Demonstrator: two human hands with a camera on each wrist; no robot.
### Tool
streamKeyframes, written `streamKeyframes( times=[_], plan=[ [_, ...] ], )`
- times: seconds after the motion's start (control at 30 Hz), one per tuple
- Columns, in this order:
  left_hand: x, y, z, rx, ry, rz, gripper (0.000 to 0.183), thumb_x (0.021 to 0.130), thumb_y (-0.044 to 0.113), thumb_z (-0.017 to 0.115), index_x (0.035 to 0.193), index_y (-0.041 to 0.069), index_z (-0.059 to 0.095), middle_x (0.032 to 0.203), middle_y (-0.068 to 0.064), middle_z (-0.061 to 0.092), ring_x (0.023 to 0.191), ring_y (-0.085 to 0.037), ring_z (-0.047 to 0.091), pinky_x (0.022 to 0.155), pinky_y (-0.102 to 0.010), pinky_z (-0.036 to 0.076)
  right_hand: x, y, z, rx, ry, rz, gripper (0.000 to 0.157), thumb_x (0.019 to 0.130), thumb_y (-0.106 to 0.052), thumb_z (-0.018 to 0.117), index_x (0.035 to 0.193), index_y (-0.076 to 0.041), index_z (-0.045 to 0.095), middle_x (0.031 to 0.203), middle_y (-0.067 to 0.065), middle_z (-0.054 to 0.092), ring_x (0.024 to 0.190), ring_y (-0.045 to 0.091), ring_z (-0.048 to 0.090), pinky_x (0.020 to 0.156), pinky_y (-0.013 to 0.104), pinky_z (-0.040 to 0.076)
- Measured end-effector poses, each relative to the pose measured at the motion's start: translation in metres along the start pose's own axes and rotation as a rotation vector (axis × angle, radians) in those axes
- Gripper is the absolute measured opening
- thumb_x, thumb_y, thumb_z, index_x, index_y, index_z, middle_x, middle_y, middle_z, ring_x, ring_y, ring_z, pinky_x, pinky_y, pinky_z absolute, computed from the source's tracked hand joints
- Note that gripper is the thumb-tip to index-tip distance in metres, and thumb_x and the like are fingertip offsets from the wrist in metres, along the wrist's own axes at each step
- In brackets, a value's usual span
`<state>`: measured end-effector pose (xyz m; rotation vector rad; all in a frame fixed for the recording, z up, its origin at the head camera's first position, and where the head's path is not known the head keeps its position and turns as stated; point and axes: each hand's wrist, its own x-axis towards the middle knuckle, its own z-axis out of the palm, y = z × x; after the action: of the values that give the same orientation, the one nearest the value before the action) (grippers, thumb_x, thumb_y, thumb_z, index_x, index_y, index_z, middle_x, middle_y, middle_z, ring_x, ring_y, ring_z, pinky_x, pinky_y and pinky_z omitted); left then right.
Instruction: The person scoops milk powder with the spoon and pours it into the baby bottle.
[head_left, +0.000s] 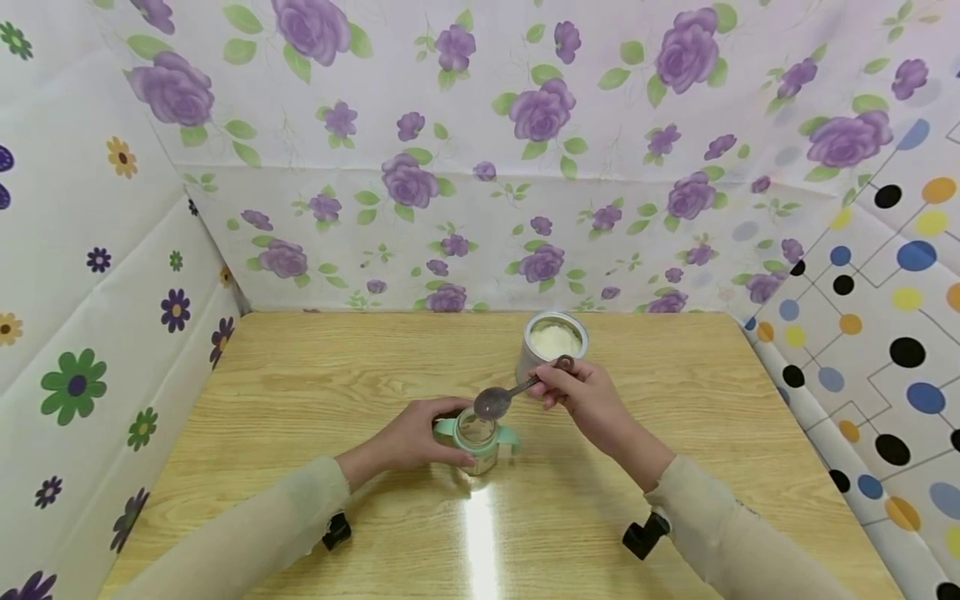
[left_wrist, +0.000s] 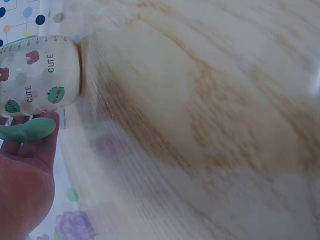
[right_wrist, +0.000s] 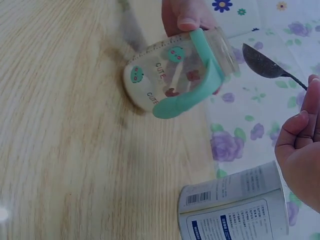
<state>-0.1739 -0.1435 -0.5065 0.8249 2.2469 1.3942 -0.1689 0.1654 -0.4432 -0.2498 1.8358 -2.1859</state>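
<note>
A clear baby bottle [head_left: 482, 458] with green side handles [right_wrist: 187, 102] and CUTE prints stands upright and uncapped on the table. My left hand [head_left: 422, 433] grips it from the left, thumb at the front and fingers behind. In my right hand [head_left: 592, 402], thumb and fingers pinch the handle of a dark metal spoon [head_left: 492, 403]. The spoon's bowl hangs just above the bottle's open mouth and shows grey from above. Behind the right hand is an open can [head_left: 527, 354] with pale powder [head_left: 555, 341] inside; the right wrist view shows its printed label [right_wrist: 230, 215].
The wood-grain table [head_left: 337, 358] reaches back to a cloth wall with purple roses [head_left: 540, 112]. Patterned cloths hang along the left and right sides too. A bright light reflection [head_left: 481, 542] lies in front of the bottle.
</note>
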Motion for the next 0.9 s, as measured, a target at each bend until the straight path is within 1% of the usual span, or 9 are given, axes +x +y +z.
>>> streamKeyframes(
  times=[0.17, 0.3, 0.4, 0.53, 0.6, 0.7, 0.8, 0.9],
  plan=[
    [0.001, -0.001, 0.000, 0.037, 0.000, 0.006, 0.077, 0.084, 0.036, 0.095, 0.152, 0.024, 0.061, 0.141, 0.001, 0.069, 0.132, -0.023, 0.064, 0.109, -0.045, 0.053, 0.001, -0.006, -0.010, 0.073, 0.025, -0.007, 0.022, 0.111, -0.015, 0.060, 0.103, -0.012, 0.079, 0.086, 0.000, 0.078, 0.076, 0.009, 0.066, 0.074, 0.022, 0.058],
    [0.001, 0.000, -0.001, 0.058, -0.009, 0.010, 0.082, 0.084, 0.038, 0.095, 0.155, 0.022, 0.058, 0.143, 0.001, 0.068, 0.133, -0.022, 0.063, 0.111, -0.047, 0.051, 0.003, -0.014, -0.021, 0.119, 0.047, -0.028, 0.024, 0.112, -0.015, 0.059, 0.100, -0.014, 0.080, 0.086, -0.002, 0.078, 0.073, 0.007, 0.065, 0.072, 0.020, 0.057],
    [0.001, 0.003, -0.005, 0.035, -0.020, 0.008, 0.083, 0.084, 0.036, 0.094, 0.157, 0.021, 0.057, 0.146, 0.000, 0.066, 0.135, -0.022, 0.061, 0.112, -0.047, 0.052, 0.006, -0.021, -0.029, 0.145, 0.067, -0.041, 0.023, 0.112, -0.016, 0.059, 0.100, -0.013, 0.079, 0.085, -0.003, 0.077, 0.072, 0.007, 0.065, 0.072, 0.020, 0.057],
    [0.004, 0.011, -0.015, -0.044, -0.029, 0.012, 0.081, 0.087, 0.028, 0.093, 0.158, 0.019, 0.054, 0.153, -0.002, 0.061, 0.139, -0.025, 0.058, 0.114, -0.048, 0.051, 0.011, -0.030, -0.042, 0.176, 0.104, -0.062, 0.024, 0.113, -0.016, 0.059, 0.100, -0.010, 0.078, 0.085, -0.002, 0.077, 0.071, 0.008, 0.065, 0.073, 0.020, 0.057],
    [0.009, 0.015, -0.021, -0.062, -0.030, 0.024, 0.080, 0.089, 0.026, 0.091, 0.159, 0.017, 0.053, 0.155, -0.004, 0.059, 0.141, -0.026, 0.056, 0.115, -0.048, 0.050, 0.013, -0.033, -0.049, 0.185, 0.127, -0.077, 0.025, 0.113, -0.015, 0.058, 0.099, -0.009, 0.079, 0.085, -0.002, 0.078, 0.070, 0.008, 0.065, 0.073, 0.020, 0.058],
    [0.019, 0.021, -0.032, -0.057, -0.023, 0.045, 0.079, 0.091, 0.027, 0.090, 0.159, 0.015, 0.052, 0.155, -0.006, 0.059, 0.142, -0.027, 0.056, 0.116, -0.047, 0.050, 0.018, -0.037, -0.059, 0.195, 0.152, -0.095, 0.025, 0.112, -0.014, 0.058, 0.101, -0.008, 0.079, 0.085, -0.001, 0.078, 0.071, 0.008, 0.065, 0.074, 0.020, 0.058],
    [0.034, 0.026, -0.042, -0.029, -0.012, 0.063, 0.079, 0.091, 0.032, 0.089, 0.159, 0.015, 0.052, 0.155, -0.006, 0.059, 0.142, -0.027, 0.057, 0.116, -0.044, 0.050, 0.021, -0.039, -0.067, 0.190, 0.189, -0.105, 0.022, 0.112, -0.016, 0.060, 0.105, -0.006, 0.079, 0.085, -0.001, 0.079, 0.071, 0.008, 0.066, 0.073, 0.019, 0.058],
    [0.051, 0.030, -0.049, -0.007, -0.010, 0.063, 0.080, 0.092, 0.033, 0.088, 0.160, 0.017, 0.051, 0.156, -0.007, 0.058, 0.142, -0.029, 0.056, 0.117, -0.045, 0.049, 0.024, -0.038, -0.075, 0.177, 0.217, -0.109, 0.021, 0.111, -0.018, 0.063, 0.108, -0.003, 0.077, 0.086, 0.000, 0.079, 0.073, 0.009, 0.066, 0.074, 0.020, 0.058]
  ],
)
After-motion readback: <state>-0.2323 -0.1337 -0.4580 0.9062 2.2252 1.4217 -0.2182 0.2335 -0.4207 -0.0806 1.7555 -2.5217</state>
